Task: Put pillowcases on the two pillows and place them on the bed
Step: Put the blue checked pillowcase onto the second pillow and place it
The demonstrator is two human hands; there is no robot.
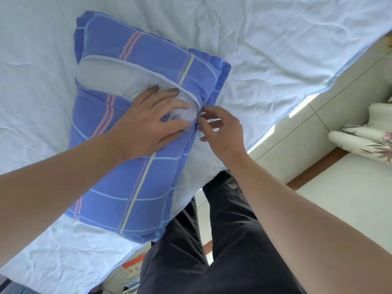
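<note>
We look down at a blue plaid pillowcase (135, 166) lying diagonally across the centre-left of the frame on a bed (275, 49) covered in pale, rumpled white bedding, with a white pillow (118, 79) inside it and still showing through the curved opening at the case's upper half. Our left hand (148, 122) lies flat on the case at centre frame, fingers straight and spread, pressing down where the white filling meets the blue cloth — it grasps nothing. Just to its right, our right hand (220, 128) has thumb and forefinger drawn together at the end of the opening, pinching the pillowcase's edge there; the other fingers are loosely curled. Only this one pillow can be made out. The bed's edge runs diagonally from upper right to lower left, the case's lower corner reaching close to it, and our dark trousers (222, 240) stand against that edge at lower centre. Beyond, at right, lies a light tiled floor (314, 128) striped with sunlight, and a floral-patterned cushion (364, 141) at the right edge — open floor between it and the bed. Wide white bedding stays free at upper left and upper right.
</note>
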